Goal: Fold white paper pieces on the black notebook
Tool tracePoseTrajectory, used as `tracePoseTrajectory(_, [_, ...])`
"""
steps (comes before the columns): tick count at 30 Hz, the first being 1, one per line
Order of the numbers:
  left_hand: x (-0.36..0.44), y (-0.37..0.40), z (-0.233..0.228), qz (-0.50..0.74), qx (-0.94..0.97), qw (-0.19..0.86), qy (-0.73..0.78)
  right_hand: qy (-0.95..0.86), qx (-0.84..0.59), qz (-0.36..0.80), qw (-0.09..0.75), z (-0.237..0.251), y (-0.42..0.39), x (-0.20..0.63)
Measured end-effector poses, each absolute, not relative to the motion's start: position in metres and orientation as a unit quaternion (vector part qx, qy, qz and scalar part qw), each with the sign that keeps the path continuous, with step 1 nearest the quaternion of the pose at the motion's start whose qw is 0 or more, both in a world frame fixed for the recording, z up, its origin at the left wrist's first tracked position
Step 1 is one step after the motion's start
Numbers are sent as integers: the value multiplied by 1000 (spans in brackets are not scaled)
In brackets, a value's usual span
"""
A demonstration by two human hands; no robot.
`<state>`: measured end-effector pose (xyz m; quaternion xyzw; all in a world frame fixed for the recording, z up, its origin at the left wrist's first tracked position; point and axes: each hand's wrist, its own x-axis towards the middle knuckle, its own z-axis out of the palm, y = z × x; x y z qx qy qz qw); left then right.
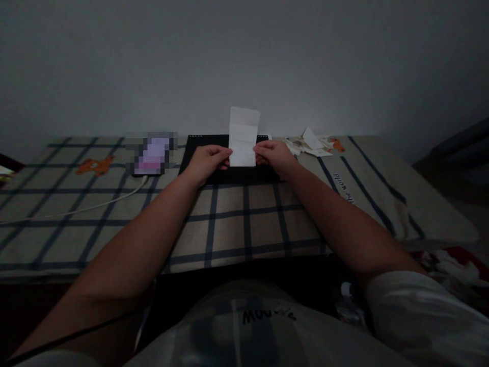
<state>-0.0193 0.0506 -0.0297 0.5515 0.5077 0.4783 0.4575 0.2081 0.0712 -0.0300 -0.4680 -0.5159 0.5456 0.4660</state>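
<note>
Head view, my left hand: my left hand pinches the lower left edge of the folded white paper, fingertips closed on it
Head view, my right hand: my right hand grips the lower right edge of the same paper, fingers curled onto it
Paper: it stands nearly upright between my two hands, taller than wide, with faint fold creases across it; its top reaches up in front of the pale wall
Under the paper: a black notebook with a spiral edge along its far side lies flat on the bed, just below my hands
Bed cover: a beige checked sheet with dark blue lines and small orange bear prints
Right of my hands: a loose pile of paper scraps on the sheet, near my right hand but apart from it
Left of my hands: a blurred phone lies just beside the notebook, with a white cable trailing away to the left across the sheet
</note>
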Motion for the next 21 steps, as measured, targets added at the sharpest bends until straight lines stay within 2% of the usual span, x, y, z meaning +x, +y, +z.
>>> tracePoseTrajectory(10, [-19,52,-29,498,578,383,521,-516,-467,563,446,-33,72,208])
tracePoseTrajectory(21, [-18,51,-28,478,529,457,532,-510,-478,543,466,-33,75,209])
